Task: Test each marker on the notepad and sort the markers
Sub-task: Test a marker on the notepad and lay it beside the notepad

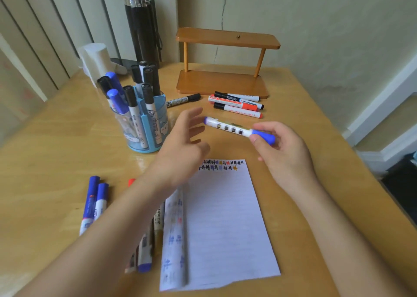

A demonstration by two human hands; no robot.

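2 forearms reach in from the near edge over a wooden bench (56, 143). Between them we see the notepad (225, 224) lying flat, its lined page blank but for 2 short rows of coloured test marks along the far edge. A folded-over page (174, 235) curls along its left side, also carrying marks. Left of the notepad, partly under the left forearm, a loose cluster of markers (144, 253) lies on the bench. Further left, 2 blue markers (92, 204) lie side by side with their caps away from us, and a red cap (131, 182) peeks out just past the forearm. Above the notepad's far edge we find the left hand (180, 145) wide, fingers spread and holding nothing. Its fingertips are just beside the butt end of the blue-capped marker (232, 129), and we cannot tell whether they touch it. The right hand (284, 152) pinches that marker by its cap between thumb and fingers, so it hangs roughly level in the air, clear of the bench, with its butt end pointing left. Behind the left hand stands a blue pen holder (146, 127) crowded with upright black- and blue-capped markers. Beyond it a black marker (184, 100) lies alone, and 3 markers (237, 104) lie together just in front of a small wooden shelf (221, 82). Furthest back stand a white roll (97, 59) and a tall black flask (140, 25).
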